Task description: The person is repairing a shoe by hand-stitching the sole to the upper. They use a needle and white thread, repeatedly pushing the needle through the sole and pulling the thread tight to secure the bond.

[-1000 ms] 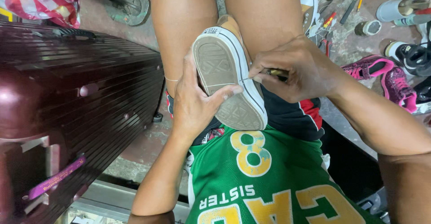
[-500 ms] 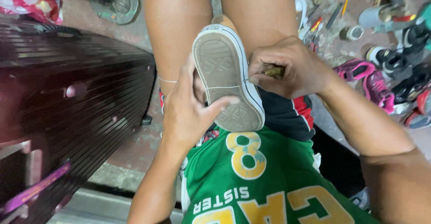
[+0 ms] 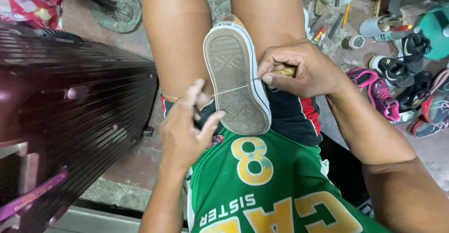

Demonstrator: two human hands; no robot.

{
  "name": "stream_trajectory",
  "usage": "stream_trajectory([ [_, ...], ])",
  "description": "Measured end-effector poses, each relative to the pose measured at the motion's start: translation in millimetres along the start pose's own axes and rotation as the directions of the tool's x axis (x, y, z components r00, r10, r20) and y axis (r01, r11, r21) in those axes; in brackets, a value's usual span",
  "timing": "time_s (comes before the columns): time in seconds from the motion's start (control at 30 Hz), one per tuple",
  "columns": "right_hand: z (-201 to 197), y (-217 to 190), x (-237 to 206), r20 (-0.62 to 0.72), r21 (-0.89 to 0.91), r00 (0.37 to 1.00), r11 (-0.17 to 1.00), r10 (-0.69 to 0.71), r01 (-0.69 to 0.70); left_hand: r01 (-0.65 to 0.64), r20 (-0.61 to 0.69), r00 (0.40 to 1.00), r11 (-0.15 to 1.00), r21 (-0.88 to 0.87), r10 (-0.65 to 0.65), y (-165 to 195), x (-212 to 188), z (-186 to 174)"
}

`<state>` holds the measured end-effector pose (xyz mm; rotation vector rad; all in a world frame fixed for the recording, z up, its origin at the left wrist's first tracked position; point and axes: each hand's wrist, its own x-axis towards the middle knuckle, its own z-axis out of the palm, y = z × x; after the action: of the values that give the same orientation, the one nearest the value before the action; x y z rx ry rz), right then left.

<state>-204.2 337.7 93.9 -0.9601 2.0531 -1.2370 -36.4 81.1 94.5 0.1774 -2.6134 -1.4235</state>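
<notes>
A: Where do we stand with the sneaker (image 3: 236, 81)?

B: It lies sole-up between our thighs, toe toward twelve o'clock, heel toward the green jersey (image 3: 262, 191). We judge that we are mid-stitch along the sole's edge: a thin thread (image 3: 229, 91) runs across the sole from about three o'clock to nine o'clock.

A: And the hands?

B: Our right hand (image 3: 301, 69) sits at three o'clock of the sole, fingers curled tight round a wooden-handled awl (image 3: 280, 72), its metal tip touching the sole's rim. Our left hand (image 3: 187, 130) is at about eight o'clock, thumb and forefinger pinching the thread's end, the other fingers loosely bent.

A: What does the next move ask of us?

B: Probably steady tension from the left while the awl stays square to the rim, so the thread seats without slipping.

A: Anything around us?

B: A dark ribbed case (image 3: 70, 111) at nine o'clock, and other shoes (image 3: 397, 88) and tools on the floor at two o'clock.
</notes>
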Motion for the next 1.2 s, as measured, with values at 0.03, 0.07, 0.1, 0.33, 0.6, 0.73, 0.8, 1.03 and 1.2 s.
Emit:
stream_trajectory([
  [0.03, 0, -2, 0, 0.009, -0.013, 1.000, 1.000, 0.013, -0.013, -0.033, 0.030, 0.999, 0.998, 0.055, 0.032, -1, -2, 3],
  [0.07, -1, -5, 1, 0.013, -0.031, 1.000, 0.999, 0.022, -0.021, -0.075, 0.059, 0.996, 0.991, 0.108, 0.069, -3, -3, 7],
  [0.1, -2, -7, 2, 0.004, -0.062, 1.000, 0.998, -0.017, 0.017, -0.024, 0.026, 0.999, 0.999, 0.024, 0.023, -6, -4, 6],
  [0.33, 9, -32, 5, -0.078, -0.193, 0.983, 0.970, -0.169, 0.151, 0.172, 0.159, 0.953, 0.027, -0.985, -0.259, -12, -6, -5],
  [0.6, 11, -29, 14, -0.111, -0.177, 0.970, 0.965, -0.216, 0.195, 0.213, 0.031, 0.977, 0.955, -0.207, -0.211, 17, 19, 22],
  [0.73, 16, -24, 11, -0.136, -0.185, 0.964, 0.962, -0.228, 0.201, 0.074, 0.014, 0.997, 0.991, -0.113, -0.073, 27, 25, 29],
  [0.8, 18, -22, 9, -0.144, -0.190, 0.962, 0.960, -0.234, 0.205, 0.107, 0.016, 0.994, 0.988, -0.112, -0.106, 30, 27, 31],
  [1.03, 31, -22, 6, -0.156, -0.252, 0.968, 0.955, -0.197, 0.154, 0.171, 0.044, 0.985, 0.971, -0.167, -0.166, 26, 29, 26],
  [1.2, 38, -19, 6, -0.175, -0.264, 0.963, 0.952, -0.203, 0.153, 0.178, 0.071, 0.983, 0.965, -0.193, -0.167, 23, 33, 21],
])
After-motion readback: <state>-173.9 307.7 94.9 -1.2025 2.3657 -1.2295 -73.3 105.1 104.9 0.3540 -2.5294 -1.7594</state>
